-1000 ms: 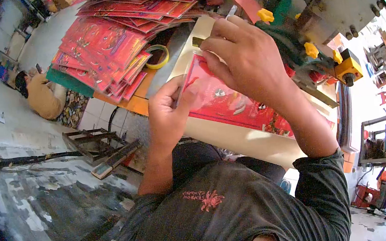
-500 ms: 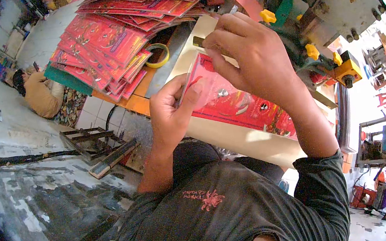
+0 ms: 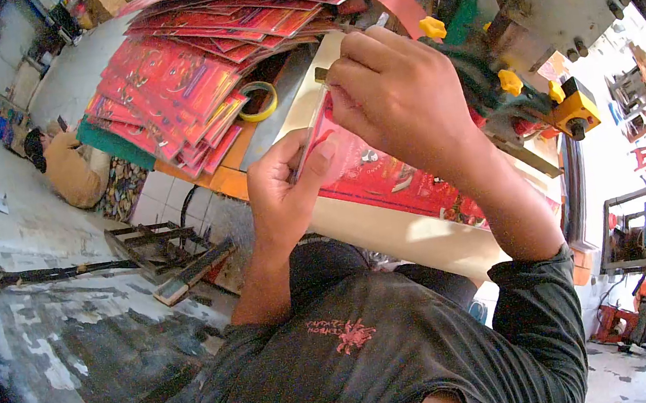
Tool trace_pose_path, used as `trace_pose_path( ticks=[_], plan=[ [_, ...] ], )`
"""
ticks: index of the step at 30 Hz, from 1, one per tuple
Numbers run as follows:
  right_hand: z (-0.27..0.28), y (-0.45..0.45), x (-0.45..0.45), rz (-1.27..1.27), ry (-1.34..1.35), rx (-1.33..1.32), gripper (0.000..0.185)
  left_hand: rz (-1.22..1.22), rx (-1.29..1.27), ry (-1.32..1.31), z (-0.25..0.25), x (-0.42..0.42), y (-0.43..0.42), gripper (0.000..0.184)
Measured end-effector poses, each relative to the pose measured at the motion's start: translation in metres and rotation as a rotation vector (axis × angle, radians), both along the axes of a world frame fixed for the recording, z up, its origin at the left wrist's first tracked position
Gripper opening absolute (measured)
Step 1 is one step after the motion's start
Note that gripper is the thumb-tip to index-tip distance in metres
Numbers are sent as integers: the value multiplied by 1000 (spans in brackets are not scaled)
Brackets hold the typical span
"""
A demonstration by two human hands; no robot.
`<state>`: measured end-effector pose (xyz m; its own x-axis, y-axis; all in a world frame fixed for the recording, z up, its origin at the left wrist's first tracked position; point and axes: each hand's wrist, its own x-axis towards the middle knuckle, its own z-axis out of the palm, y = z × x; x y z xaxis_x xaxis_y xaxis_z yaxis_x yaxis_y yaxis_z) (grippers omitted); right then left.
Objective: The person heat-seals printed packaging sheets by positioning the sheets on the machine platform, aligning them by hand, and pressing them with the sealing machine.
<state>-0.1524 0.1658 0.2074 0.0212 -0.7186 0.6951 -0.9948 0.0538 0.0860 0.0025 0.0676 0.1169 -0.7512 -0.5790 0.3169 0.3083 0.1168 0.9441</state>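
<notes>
My left hand [image 3: 280,183] is closed on the left end of a glossy red printed sheet [image 3: 386,185], thumb on its near face. That end is lifted and bent up, while the rest lies on a cream work surface [image 3: 394,243]. My right hand [image 3: 397,86] is closed in a pinch at the upper corner of the lifted end. What its fingertips hold is hidden. A small dark, brass-coloured piece [image 3: 321,75] shows beside those fingertips; I cannot tell whether they touch it.
A tall fanned stack of red printed sheets [image 3: 169,83] stands at the back left, with a yellow tape roll [image 3: 259,101] beside it. Machinery with yellow knobs [image 3: 510,82] and a yellow control box [image 3: 576,109] is on the right. A person [image 3: 72,165] sits on the floor far left.
My right hand has moved slightly left and closed more tightly near the sheet's upper corner. My left hand keeps its grip. The view has shifted a little.
</notes>
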Motion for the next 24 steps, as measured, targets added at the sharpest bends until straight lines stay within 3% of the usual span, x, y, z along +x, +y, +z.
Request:
trace_pose_path(
  ticks=[9,14,15,17,18,20,21,23,24],
  plan=[
    [-5,-1,3,-119,-33,-100,15,5,-70,-44,5,-3,-2,21],
    [2,2,-26,-384,-139,-241,9,8,-80,-94,10,5,-2,17],
    [5,10,-37,-287,-237,-246,9,7,-37,-102,10,10,-2,16],
    [14,23,-42,-41,-787,-170,15,8,8,-109,9,13,-4,15],
    [16,27,-37,-45,-790,-170,15,58,18,-63,6,13,-6,14],
    [17,38,-18,425,-1436,-283,17,85,86,-4,0,13,-11,13],
    [15,47,-14,413,-1438,-290,17,74,89,-8,-4,15,-17,13],
    [9,71,-10,646,-1316,-98,13,165,2,85,-12,19,-26,13],
    [8,87,0,566,-1338,-94,7,171,15,137,-15,17,-29,14]
  ],
)
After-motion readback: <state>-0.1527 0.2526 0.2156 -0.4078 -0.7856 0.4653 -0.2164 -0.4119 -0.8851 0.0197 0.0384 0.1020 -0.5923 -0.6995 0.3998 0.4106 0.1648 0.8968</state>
